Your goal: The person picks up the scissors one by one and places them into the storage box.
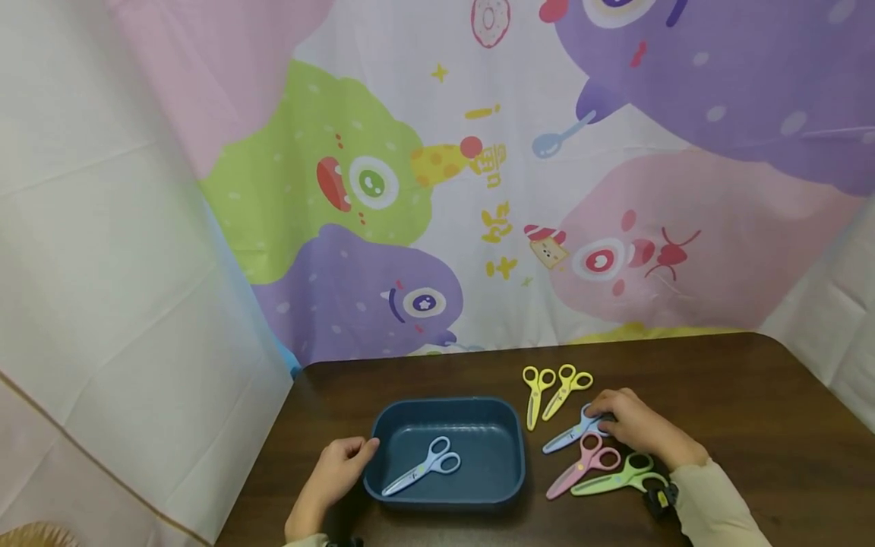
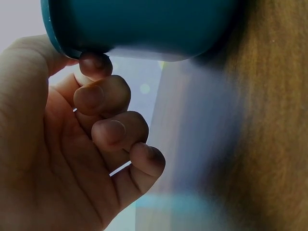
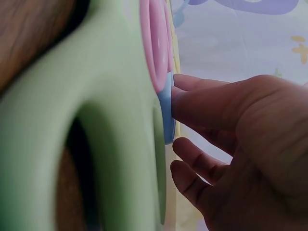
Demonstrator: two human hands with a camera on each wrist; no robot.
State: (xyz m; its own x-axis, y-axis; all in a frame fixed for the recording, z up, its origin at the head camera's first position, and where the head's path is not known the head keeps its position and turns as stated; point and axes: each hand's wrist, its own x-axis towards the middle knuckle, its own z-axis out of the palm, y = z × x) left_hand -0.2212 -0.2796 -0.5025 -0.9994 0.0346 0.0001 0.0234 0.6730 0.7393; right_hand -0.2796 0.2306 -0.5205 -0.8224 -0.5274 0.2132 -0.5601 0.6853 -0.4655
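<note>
My left hand pinches the left rim of a dark blue rectangular tray, thumb over the edge and a fingertip against the outer wall in the left wrist view. Inside the tray lies one pair of light blue scissors, handles toward the back right. To the right, my right hand pinches the handles of a second pair of blue scissors lying on the table. Its fingers partly hide those handles. Close by, in front of that hand, are pink scissors and green scissors.
Two pairs of yellow scissors lie behind the blue ones on the brown table. A cartoon-printed curtain hangs along the table's back edge. White cloth hangs at the left side.
</note>
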